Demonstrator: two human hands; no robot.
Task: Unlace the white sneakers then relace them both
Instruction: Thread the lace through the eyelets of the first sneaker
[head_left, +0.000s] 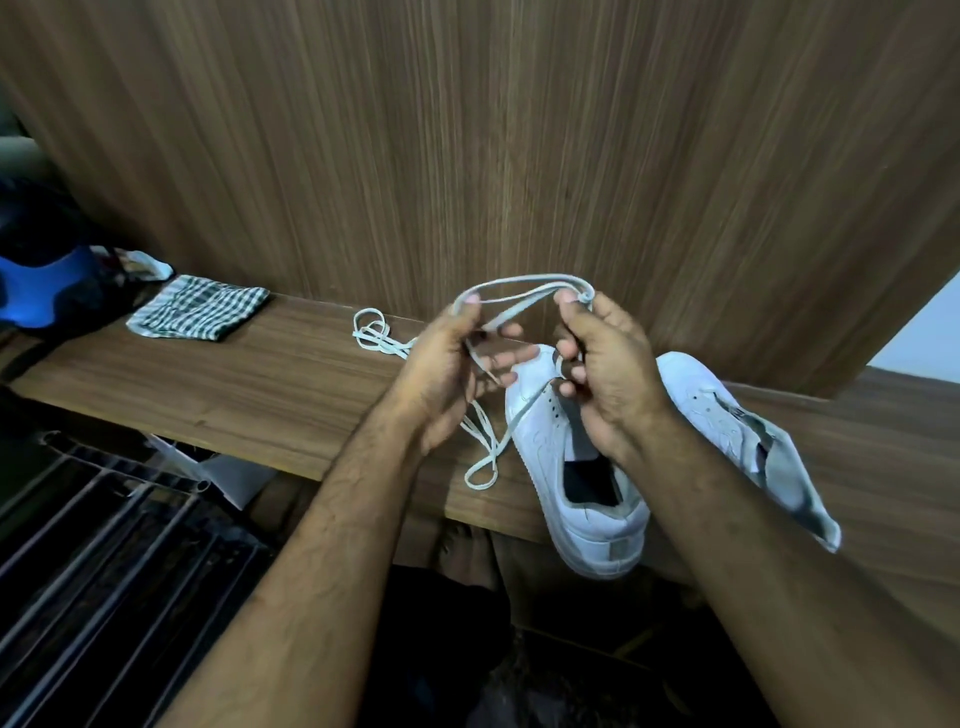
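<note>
Two white sneakers lie on a wooden shelf (218, 395). The nearer sneaker (576, 467) points away from me, its heel hanging over the shelf's front edge. The second sneaker (748, 431) lies to its right, partly hidden by my right forearm. A white lace (519, 286) arches between my hands above the near sneaker's toe. My left hand (447, 374) pinches one stretch of it, my right hand (608, 364) pinches the other end. More of this lace trails down beside the shoe (483, 452). A second loose lace (374, 332) lies coiled on the shelf.
A folded green checked cloth (200, 314) lies on the shelf at the left, beside a blue and black object (47, 291). A wood-grain wall panel (467, 145) rises right behind the shelf. Dark metal bars (104, 561) stand below left.
</note>
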